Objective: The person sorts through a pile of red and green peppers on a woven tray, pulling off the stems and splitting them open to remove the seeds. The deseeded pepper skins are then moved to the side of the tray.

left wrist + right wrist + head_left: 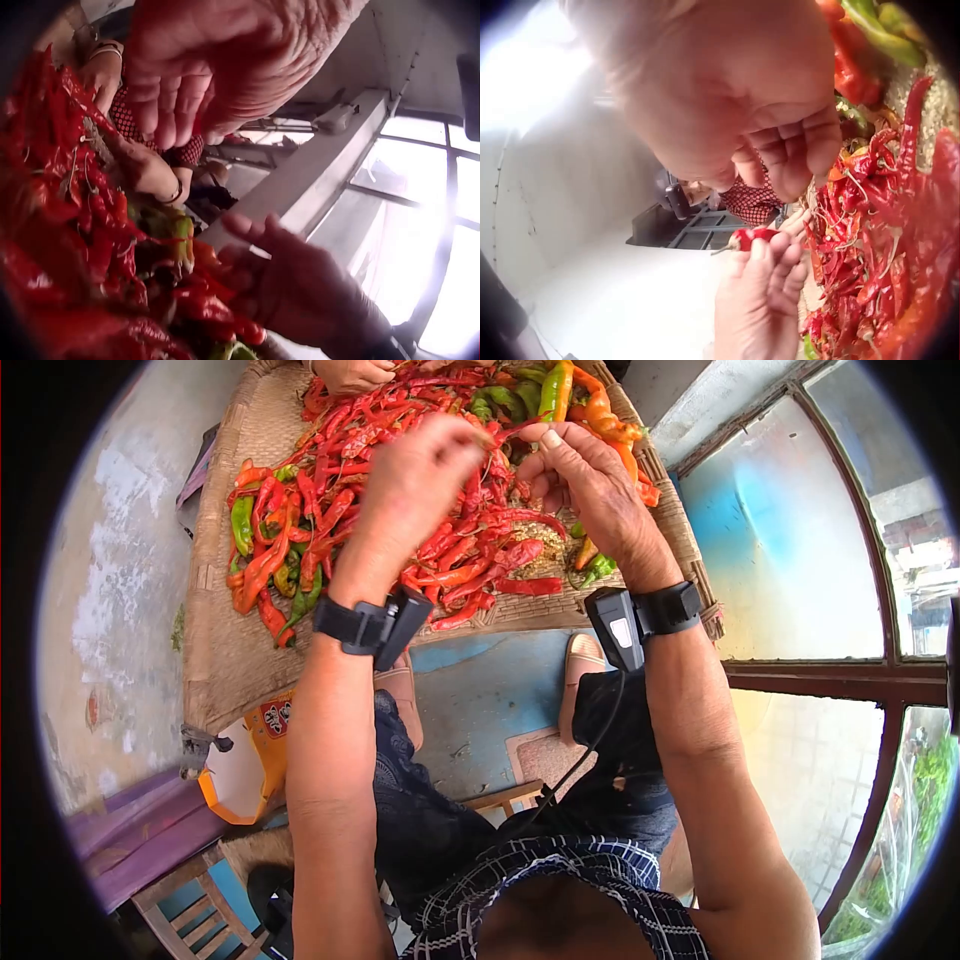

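Observation:
Many red peppers (350,435) lie heaped on a woven tray (215,650). My left hand (420,480), blurred in the head view, is raised over the heap. The right wrist view shows the left hand (757,307) pinching a small red pepper (754,238) by its body, its stem sticking out past the fingertips. My right hand (600,495) hovers to the right of the left one, over the tray's right side. In the left wrist view the right hand (307,292) has loosely bent fingers, with no pepper visible between them. The left palm (232,60) partly hides its own grip.
Another person's hands (352,372) reach over the heap at the tray's far edge. Green peppers (552,395) and orange ones lie at the tray's far right. A wall is on the left, a window (790,530) on the right. An orange-edged container (235,775) stands below the tray's near left corner.

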A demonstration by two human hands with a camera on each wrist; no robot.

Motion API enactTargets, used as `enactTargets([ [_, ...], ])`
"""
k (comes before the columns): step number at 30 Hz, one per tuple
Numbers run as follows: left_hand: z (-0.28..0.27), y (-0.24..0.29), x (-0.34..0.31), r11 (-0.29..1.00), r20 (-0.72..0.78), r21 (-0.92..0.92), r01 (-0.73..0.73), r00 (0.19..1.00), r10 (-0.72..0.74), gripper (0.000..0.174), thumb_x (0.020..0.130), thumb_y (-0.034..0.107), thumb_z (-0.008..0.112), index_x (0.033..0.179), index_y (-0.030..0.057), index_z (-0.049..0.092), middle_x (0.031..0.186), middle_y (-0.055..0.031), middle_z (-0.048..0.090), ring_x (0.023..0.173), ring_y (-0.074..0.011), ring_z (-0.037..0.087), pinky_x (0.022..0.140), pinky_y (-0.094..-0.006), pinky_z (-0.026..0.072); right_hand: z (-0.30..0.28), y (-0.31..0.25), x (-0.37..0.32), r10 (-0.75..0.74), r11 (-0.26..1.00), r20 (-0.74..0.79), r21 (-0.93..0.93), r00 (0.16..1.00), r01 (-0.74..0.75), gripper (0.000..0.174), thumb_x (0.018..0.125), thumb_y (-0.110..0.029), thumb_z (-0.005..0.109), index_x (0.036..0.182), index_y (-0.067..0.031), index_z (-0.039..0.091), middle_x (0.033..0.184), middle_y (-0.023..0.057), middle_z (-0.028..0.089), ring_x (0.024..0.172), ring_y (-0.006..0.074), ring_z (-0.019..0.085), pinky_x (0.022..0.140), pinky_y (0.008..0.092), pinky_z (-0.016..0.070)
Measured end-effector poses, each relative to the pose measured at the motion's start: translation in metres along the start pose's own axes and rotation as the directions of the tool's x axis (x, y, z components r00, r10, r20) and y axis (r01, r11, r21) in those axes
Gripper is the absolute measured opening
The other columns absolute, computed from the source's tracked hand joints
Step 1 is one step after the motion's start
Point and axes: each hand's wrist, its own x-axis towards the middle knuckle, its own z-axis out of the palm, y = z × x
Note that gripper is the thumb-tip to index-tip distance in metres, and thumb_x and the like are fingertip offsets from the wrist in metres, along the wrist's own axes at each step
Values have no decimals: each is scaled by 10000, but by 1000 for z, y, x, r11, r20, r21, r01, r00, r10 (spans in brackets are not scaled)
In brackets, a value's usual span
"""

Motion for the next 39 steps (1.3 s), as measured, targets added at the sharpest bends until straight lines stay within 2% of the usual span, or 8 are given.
enactTargets([
  [3,-24,-28,14,993,-336,112,48,942,-7,493,901,212,612,1342,59,455,1027,-121,682,880,-149,643,777,-272,503,-15,34,10,-215,672,87,-710,973,211,264,887,-227,610,1072,-39,605,854,127,657,785,296,648,693,368,532],
  [7,-24,-27,11,972,-282,204,115,958,-54,447,884,235,621,1289,73,527,1006,-132,692,876,-168,657,785,-274,506,-12,53,2,-98,220,226,-945,969,242,152,810,-158,628,918,-51,631,1011,156,613,858,370,637,717,442,537],
  [15,20,-19,-9,889,119,339,-307,952,283,275,873,214,615,1083,38,643,877,-157,686,781,-284,664,701,-354,508,-7,30,2,-127,389,189,-894,974,225,155,807,-163,660,944,-89,653,824,161,645,817,344,638,697,431,505],
  [18,14,-13,-6,917,159,365,-159,981,107,260,876,229,613,1036,27,650,841,-174,672,766,-301,659,692,-362,502,-3,18,-4,-294,474,182,-825,938,308,155,819,-178,657,937,-79,642,779,155,636,790,350,636,665,429,506],
  [24,-9,-1,-3,989,-516,98,-114,844,149,224,898,252,591,990,64,670,786,-169,669,725,-326,664,647,-383,522,-12,13,-2,-549,535,-21,-777,836,332,217,832,-209,674,969,-42,646,798,171,638,767,337,637,663,419,504],
  [31,-12,-9,-5,968,-115,207,-139,980,165,229,896,240,595,996,45,661,774,-189,656,728,-337,654,668,-393,509,-16,28,-8,-106,488,330,-805,938,338,241,825,-148,641,1046,-52,642,935,141,650,890,336,629,782,400,507],
  [35,-18,-21,11,905,-480,387,-178,799,363,260,890,226,594,1079,52,634,865,-185,661,802,-352,641,724,-430,496,-6,34,-13,100,329,337,-899,936,289,275,786,-115,639,1058,-72,641,967,137,612,958,335,603,821,417,497],
  [39,-24,-30,17,825,-398,547,-143,823,406,267,883,235,599,1080,57,631,906,-187,658,834,-372,628,753,-447,491,-6,38,-8,123,280,368,-904,922,323,246,763,-99,644,1007,-64,647,948,143,628,937,342,609,802,411,500],
])
